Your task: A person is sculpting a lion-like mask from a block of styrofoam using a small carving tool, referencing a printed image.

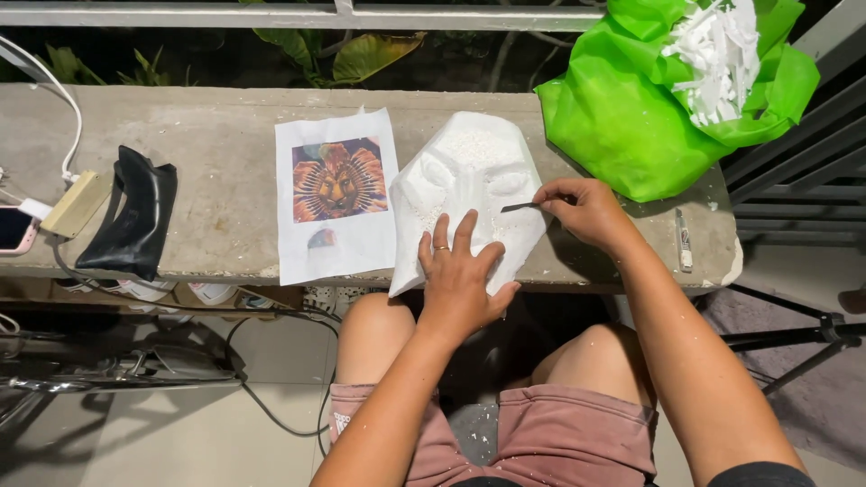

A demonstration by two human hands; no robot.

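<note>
pinched between thumb and fingers of the right hand (586, 209) is a thin dark blade (519, 207), tip laid against the right cheek of the white foam mask (469, 171). left hand (460, 275) is spread flat, palm down, fingers splayed on the lower part of the mask; a ring is seen on one finger. nothing is gripped by it, the mask is only pressed down.

head view: mask is laid face up on the concrete ledge (207, 126), lower edge overhanging toward the knees. just beside it on the left a printed sheet (336, 203) with a colourful lion-face picture is placed. further left a black curved piece (137, 216) is seen, then a tan block (77, 203) with a white cable, and a phone (13, 230) at the frame edge. right of the mask a green bag (631, 108) filled with white foam scraps (717, 50) is set. a small pen-like tool (684, 239) is laid near the ledge's right end. white crumbs are scattered on the shorts (559, 433).
</note>
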